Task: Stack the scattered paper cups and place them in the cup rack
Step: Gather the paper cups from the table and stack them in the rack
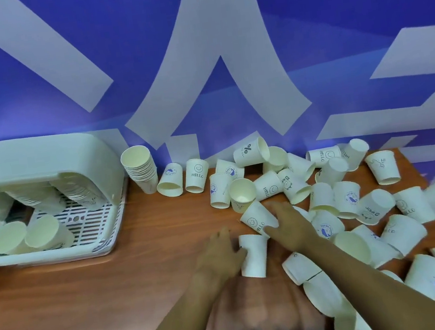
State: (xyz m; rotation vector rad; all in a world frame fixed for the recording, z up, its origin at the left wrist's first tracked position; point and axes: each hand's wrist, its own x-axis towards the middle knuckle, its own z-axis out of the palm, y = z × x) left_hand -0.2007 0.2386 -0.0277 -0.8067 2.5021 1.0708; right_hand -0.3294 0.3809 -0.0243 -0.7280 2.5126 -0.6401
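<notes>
hands [254,238] on cups [252,255] — rack [39,201] left

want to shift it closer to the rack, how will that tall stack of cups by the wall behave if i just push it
The stack of nested cups stands tall on a narrow base, so a push near its rim would probably tip it. It already seems to lean slightly. Being thin paper, it is likely light and may slide on the smooth wooden table if pushed low.

Blue wall [330,23] running behind, carrying large pale-grey strokes [213,62] like oversized lettering. Wooden table [77,310], reddish-brown grain, butting against it. Soft, even light falling; dark patch showing far left.
</notes>
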